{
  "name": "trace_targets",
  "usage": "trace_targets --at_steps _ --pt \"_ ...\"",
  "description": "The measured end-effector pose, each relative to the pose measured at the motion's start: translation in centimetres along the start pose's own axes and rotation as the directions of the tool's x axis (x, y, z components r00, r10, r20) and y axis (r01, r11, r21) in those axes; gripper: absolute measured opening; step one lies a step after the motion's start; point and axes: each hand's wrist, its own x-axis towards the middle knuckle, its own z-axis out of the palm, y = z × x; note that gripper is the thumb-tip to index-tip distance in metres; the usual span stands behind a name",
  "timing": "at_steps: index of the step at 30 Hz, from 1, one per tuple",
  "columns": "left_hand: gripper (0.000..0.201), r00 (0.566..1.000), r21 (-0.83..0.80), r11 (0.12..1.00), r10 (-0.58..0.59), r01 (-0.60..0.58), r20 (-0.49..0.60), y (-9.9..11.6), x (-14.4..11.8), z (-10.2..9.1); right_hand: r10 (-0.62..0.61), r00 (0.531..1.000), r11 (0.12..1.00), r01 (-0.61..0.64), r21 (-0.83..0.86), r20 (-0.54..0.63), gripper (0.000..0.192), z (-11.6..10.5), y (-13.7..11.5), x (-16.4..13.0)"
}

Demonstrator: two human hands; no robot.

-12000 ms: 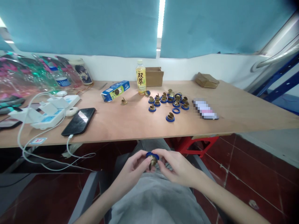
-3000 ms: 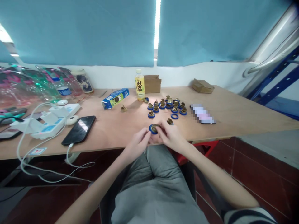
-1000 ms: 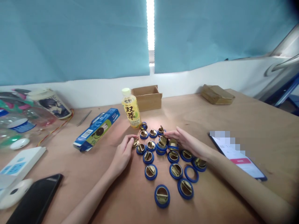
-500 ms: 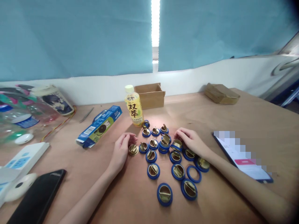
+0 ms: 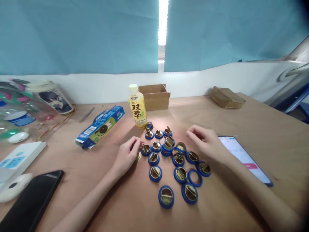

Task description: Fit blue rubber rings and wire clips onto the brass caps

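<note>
Several brass discs set in blue rings (image 5: 178, 159) lie in a cluster mid-table, and one empty blue ring (image 5: 195, 178) lies among them. My left hand (image 5: 125, 156) rests at the cluster's left edge. Its fingers curl over a bare brass disc (image 5: 138, 157), which is partly hidden under them. My right hand (image 5: 207, 143) hovers just right of the cluster with loosely curled fingers, holding nothing and touching no disc.
A yellow drink bottle (image 5: 137, 108) and an open cardboard box (image 5: 154, 96) stand behind the cluster. A blue carton (image 5: 100, 126) lies to the left. A lit phone (image 5: 245, 159) lies right of my hand, and a black phone (image 5: 31, 201) and a white power strip (image 5: 16, 158) lie at the near left.
I have leaned in from holding one ringed disc at my lap. My right hand has lifted off the discs and drawn right. My left hand has closed over the bare brass disc.
</note>
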Motion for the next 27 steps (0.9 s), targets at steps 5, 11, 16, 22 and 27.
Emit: trace_targets --at_steps 5,11,16,22,27 --pt "0.026 0.999 0.035 0.999 0.031 -0.030 -0.031 0.2 -0.1 0.3 0.141 0.647 0.988 -0.139 -0.066 0.750 0.022 -3.4 -1.2 -1.1" --pt "0.020 0.994 0.095 0.993 0.074 -0.067 -0.075 1.2 -1.0 1.1 0.122 0.688 0.958 0.107 -0.266 0.715 0.026 -1.6 -2.0 -2.9" --pt "0.025 0.996 0.010 0.999 0.031 -0.030 -0.089 1.1 -1.1 1.2 0.020 0.680 0.952 0.210 -0.222 0.733 0.020 -0.6 -2.7 -3.4" --pt "0.033 0.982 -0.215 0.972 -0.127 0.096 -0.138 -0.9 0.4 0.8 0.039 0.658 0.998 0.005 -0.056 0.752 0.025 -2.9 -3.4 -1.6" --pt "0.030 0.973 -0.361 0.924 -0.185 0.124 -0.141 -0.8 0.7 0.8 -0.088 0.795 0.996 0.052 0.077 0.600 0.031 -1.8 -5.9 0.3"
